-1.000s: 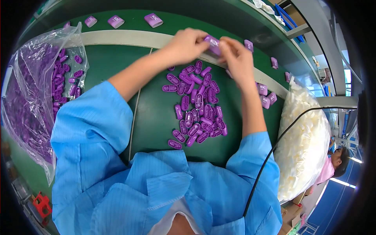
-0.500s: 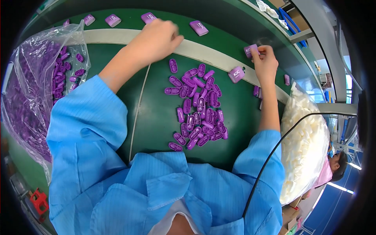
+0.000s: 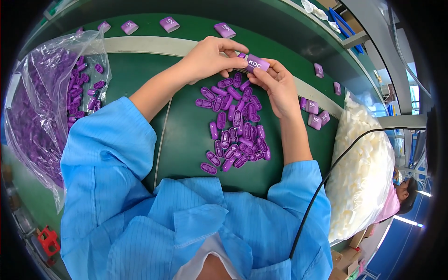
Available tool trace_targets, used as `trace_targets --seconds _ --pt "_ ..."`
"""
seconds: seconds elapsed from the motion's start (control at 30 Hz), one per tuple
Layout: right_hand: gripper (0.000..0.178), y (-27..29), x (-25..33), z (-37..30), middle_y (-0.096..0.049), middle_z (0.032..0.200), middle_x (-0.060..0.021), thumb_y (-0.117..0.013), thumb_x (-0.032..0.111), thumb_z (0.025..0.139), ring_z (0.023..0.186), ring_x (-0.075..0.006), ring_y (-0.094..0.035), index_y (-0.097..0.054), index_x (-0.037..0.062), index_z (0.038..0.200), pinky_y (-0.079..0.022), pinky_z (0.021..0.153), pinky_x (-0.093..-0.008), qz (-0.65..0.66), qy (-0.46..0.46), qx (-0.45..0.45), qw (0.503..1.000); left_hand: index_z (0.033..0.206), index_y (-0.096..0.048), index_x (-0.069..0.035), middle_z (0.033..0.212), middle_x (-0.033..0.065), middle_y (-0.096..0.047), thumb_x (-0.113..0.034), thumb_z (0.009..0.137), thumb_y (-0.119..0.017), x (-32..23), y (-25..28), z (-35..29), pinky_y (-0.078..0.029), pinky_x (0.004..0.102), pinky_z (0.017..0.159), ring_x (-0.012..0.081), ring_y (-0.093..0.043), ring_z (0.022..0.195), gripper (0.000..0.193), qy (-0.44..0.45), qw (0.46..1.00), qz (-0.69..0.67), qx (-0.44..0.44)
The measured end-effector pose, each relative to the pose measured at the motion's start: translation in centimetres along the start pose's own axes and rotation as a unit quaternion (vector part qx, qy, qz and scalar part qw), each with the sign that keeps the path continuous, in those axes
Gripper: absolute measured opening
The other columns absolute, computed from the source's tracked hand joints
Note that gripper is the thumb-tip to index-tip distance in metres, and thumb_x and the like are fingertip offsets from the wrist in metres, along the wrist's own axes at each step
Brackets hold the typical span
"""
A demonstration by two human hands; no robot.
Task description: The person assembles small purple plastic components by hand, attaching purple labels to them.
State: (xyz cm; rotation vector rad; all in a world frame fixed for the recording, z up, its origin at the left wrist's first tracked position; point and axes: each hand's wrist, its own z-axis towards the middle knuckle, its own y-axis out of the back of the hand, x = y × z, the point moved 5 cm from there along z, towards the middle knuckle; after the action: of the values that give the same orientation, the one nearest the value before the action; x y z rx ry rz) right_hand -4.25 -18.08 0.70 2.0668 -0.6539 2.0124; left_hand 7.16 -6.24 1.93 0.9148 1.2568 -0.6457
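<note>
In front of me both hands meet at a lilac flat case (image 3: 257, 64) with white print. My right hand (image 3: 279, 87) grips it between thumb and fingers. At its left end, my left hand (image 3: 211, 58) pinches a small purple piece (image 3: 241, 55), index finger over the top and thumb below. Whether that piece is inside the case or only touching it, I cannot tell. Just below my hands a loose pile of small purple oval pieces (image 3: 239, 126) with hollowed faces lies on the green tabletop (image 3: 186, 140).
Beyond a pale strip (image 3: 140, 45), more lilac cases (image 3: 169, 24) stand spaced along a green belt. Several cases (image 3: 315, 122) cluster right of my right forearm. A clear bag (image 3: 32, 116) of purple pieces lies left, a bag of cream pieces (image 3: 361, 172) right. A black cable (image 3: 322, 186) crosses my right sleeve.
My right hand has come left and nearer with a lilac case. My left hand has moved right to meet it. The case that lay on the pale strip is gone from there.
</note>
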Motion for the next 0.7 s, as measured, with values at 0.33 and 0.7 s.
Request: trace_targets --seconds 0.33,0.7 --pt "0.029 -0.6 0.5 -0.2 -0.061 0.091 -0.0089 -0.062 -0.001 0.079 0.075 -0.0114 -0.059 -0.054 -0.0047 0.106 -0.05 0.068 -0.0227 -0.092 0.055 -0.001 0.994 0.105 -0.06 0.004 0.085 0.0095 -0.065 -0.013 0.081 -0.063 1.6 -1.3 -0.2 -0.051 0.0223 0.065 0.0108 -0.062 0.07 0.029 -0.022 0.992 -0.122 0.004" --pt "0.029 -0.9 1.3 -0.6 -0.063 0.092 -0.0104 -0.065 -0.002 0.075 0.083 -0.0131 -0.061 -0.057 -0.0053 0.103 -0.051 0.076 -0.0232 -0.151 0.091 0.004 0.984 0.103 -0.059 0.003 0.078 0.0082 -0.064 -0.015 0.084 -0.058 -0.8 -0.5 -1.1 -0.048 0.0262 0.065 0.0121 -0.059 0.07 0.026 -0.073 0.984 0.157 0.051"
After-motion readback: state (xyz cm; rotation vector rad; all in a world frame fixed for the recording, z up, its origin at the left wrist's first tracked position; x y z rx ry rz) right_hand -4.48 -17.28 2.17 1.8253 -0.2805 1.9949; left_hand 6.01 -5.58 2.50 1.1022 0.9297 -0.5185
